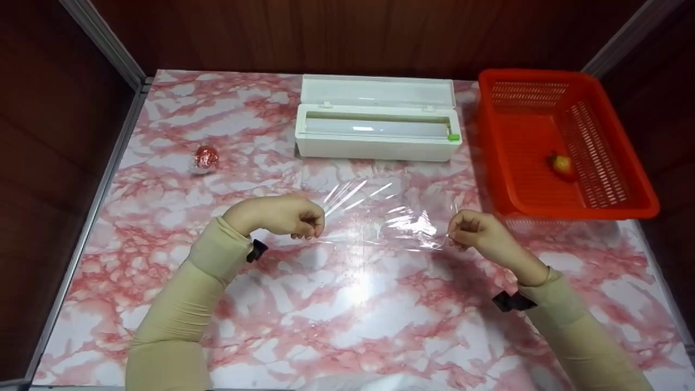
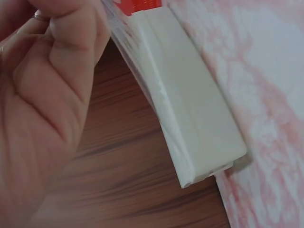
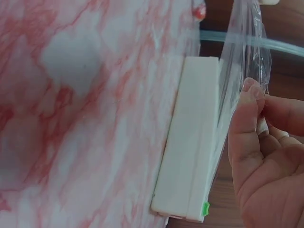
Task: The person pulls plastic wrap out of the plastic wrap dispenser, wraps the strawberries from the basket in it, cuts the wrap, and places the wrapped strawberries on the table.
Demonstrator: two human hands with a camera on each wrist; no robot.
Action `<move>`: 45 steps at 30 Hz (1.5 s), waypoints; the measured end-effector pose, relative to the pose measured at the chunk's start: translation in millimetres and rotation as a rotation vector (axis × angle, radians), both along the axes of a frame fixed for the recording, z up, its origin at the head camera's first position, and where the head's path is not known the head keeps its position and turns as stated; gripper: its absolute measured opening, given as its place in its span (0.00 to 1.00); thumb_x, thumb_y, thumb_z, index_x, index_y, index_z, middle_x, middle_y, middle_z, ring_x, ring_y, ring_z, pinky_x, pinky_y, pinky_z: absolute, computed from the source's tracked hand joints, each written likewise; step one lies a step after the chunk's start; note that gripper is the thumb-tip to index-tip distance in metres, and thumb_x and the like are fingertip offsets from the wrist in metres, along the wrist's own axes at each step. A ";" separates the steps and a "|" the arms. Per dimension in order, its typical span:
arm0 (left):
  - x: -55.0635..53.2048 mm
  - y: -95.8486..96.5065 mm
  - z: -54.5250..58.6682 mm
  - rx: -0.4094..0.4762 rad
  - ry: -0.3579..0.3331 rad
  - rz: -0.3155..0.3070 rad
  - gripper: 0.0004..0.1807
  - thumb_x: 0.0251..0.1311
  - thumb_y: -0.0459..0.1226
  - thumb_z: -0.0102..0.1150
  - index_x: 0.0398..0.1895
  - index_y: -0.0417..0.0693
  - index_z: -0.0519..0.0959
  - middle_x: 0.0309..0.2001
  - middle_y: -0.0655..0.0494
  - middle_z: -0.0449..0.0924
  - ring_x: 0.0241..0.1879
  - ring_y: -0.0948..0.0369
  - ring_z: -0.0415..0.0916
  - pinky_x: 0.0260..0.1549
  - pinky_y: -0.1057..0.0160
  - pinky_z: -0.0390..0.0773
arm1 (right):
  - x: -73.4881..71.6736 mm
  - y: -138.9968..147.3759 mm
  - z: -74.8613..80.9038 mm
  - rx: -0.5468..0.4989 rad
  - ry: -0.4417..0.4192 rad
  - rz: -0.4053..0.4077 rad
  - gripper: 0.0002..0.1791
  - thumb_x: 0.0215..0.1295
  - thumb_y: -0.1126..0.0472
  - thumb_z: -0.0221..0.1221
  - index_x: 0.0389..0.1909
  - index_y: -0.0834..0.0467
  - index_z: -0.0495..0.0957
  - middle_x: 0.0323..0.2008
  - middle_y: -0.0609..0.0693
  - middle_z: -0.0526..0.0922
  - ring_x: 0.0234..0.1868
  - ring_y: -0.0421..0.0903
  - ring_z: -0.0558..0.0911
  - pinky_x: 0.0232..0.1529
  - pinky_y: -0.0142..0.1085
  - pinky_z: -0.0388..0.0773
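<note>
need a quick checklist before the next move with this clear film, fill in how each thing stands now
1. Right grip secure: ok, thumb and finger pinch the clear film near its right edge.
2. Left grip secure: ok, curled fingers hold the film's left side.
3. Film smooth: not ok, shiny creases show, most densely toward the right.
4. Lid out of the way: ok, open behind the white dispenser.
5. Film cut free from the dispenser: cannot tell, its far edge is too transparent.
6. Red wrapped ball clear of the film: ok, it sits apart on the left.
</note>
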State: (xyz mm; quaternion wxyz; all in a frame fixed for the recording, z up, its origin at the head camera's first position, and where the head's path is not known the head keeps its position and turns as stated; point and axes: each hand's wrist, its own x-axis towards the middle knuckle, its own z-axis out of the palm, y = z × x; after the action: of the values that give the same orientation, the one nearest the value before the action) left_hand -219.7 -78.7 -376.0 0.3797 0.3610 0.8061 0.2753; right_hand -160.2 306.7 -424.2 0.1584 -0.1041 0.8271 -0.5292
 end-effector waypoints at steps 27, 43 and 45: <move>2.0 20.1 -62.0 -0.265 -0.088 -0.064 0.10 0.58 0.27 0.50 0.36 0.46 0.80 0.37 0.57 0.77 0.30 0.64 0.64 0.32 0.69 0.65 | 0.6 -9.2 -30.1 0.451 0.178 0.372 0.07 0.57 0.70 0.58 0.24 0.56 0.76 0.23 0.45 0.79 0.25 0.38 0.72 0.29 0.28 0.73; 2.1 23.1 -74.5 -0.334 -0.002 -0.107 0.08 0.62 0.34 0.52 0.37 0.49 0.82 0.41 0.56 0.80 0.39 0.63 0.69 0.50 0.59 0.72 | 1.3 -17.1 -36.5 0.619 0.073 0.450 0.09 0.54 0.71 0.55 0.22 0.54 0.75 0.19 0.43 0.68 0.21 0.39 0.67 0.24 0.28 0.64; 1.9 22.6 -75.3 -0.338 0.007 -0.110 0.07 0.62 0.36 0.53 0.36 0.50 0.82 0.39 0.58 0.80 0.38 0.63 0.69 0.48 0.59 0.72 | 1.4 -17.7 -37.4 0.628 0.055 0.452 0.08 0.53 0.71 0.56 0.23 0.54 0.76 0.20 0.43 0.70 0.22 0.39 0.67 0.25 0.29 0.65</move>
State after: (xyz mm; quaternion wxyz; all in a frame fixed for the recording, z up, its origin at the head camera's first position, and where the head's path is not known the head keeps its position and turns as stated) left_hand -217.8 -56.1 -451.3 0.4465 0.3363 0.8214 0.1132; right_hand -158.7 289.0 -461.5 0.2730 -0.2444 0.9089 -0.1991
